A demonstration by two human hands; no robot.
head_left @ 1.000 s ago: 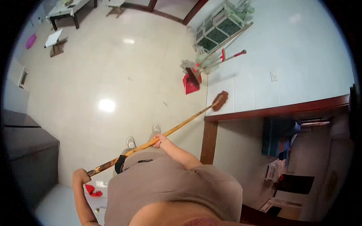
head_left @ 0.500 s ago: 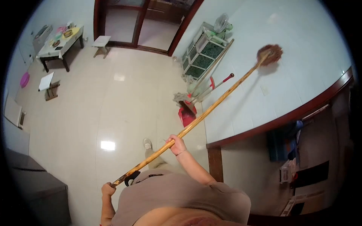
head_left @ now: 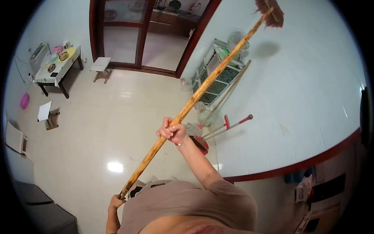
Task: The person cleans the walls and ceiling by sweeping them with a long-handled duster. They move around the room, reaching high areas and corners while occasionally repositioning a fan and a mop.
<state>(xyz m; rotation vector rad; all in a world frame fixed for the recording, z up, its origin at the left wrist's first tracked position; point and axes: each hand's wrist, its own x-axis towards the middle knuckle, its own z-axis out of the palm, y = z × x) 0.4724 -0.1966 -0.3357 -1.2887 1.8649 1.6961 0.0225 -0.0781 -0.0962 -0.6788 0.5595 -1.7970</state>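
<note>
High against the white tiled wall (head_left: 304,85), in the head view, we see the brown bristle head (head_left: 271,16) of a long broom pressed near the top of the tiles, its shadow on the wall just below it. Our right hand (head_left: 173,132) is shut tight round the wooden pole (head_left: 202,87) about halfway along, fingers wrapped over and knuckles away from the wall, the arm stretched up and forward from the shoulder. Our left hand (head_left: 116,202) is clamped on the pole's bottom end, low by the grey shirt, arm bent and well back from the wall. The two hands sit well apart. The pole looks worn and mottled, yellow-brown, slanting steeply up toward the wall. At the foot of the wall lean two mops (head_left: 233,123) beside a red dustpan (head_left: 202,143), with a green-and-white rack (head_left: 216,74) further along it. Far from the wall, across the glossy floor, stands a small table (head_left: 58,68).
</note>
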